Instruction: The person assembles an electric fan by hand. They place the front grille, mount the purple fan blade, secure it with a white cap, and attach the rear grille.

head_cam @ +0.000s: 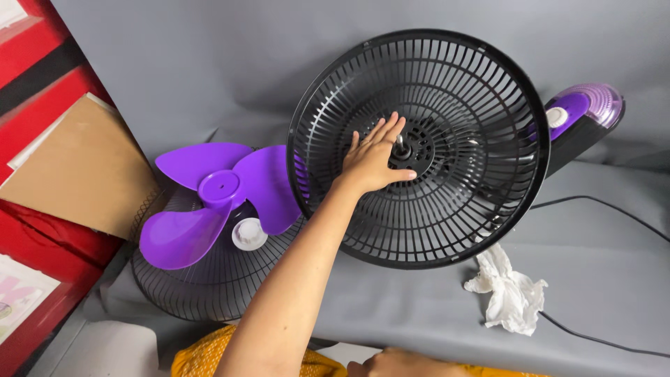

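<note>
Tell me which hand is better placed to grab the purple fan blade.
Probably the left hand: it lies flat on the black grille, right beside the purple blade. The right hand sits low at the frame's bottom edge, farther off.

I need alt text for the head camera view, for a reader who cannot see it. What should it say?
A left hand lies flat inside a black rear fan guard, beside the motor shaft, on a grey cloth. A purple fan blade rests on the front guard; a crumpled white tissue lies nearby. The right hand stays low.

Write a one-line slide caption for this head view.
Left hand flat on black fan guard; purple blade lies beside it.
</note>
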